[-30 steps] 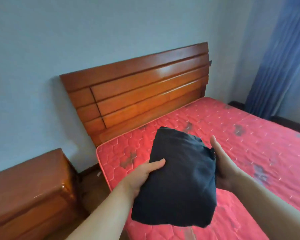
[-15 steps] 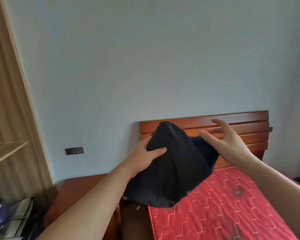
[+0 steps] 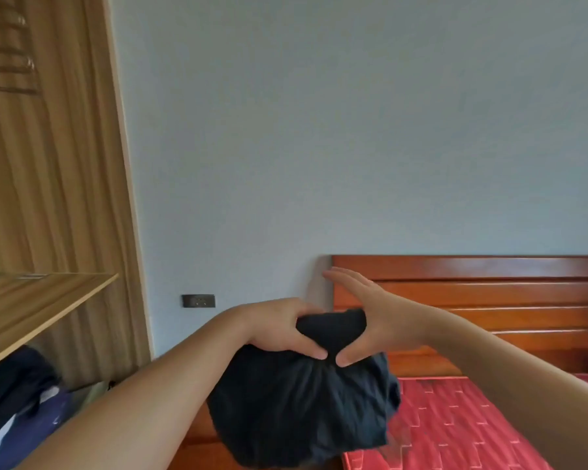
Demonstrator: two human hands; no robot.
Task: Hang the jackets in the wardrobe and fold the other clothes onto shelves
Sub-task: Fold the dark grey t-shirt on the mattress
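Folded dark garment (image 3: 299,412): held in the air between both hands, above the bed's corner, bulk sagging below the thumbs. Judged soft, light and limp; folds likely to slip apart unless supported from beneath, so a hold under the lower bulk is advised.

Left hand (image 3: 279,325): fingers curled over the top edge, thumb pressing the near face.

Right hand (image 3: 375,317): thumb against the cloth, fingers spread and lifted clear above it.

Wardrobe shelf (image 3: 41,307): well left of the left fingers. Red mattress (image 3: 455,425): below the right thumb.
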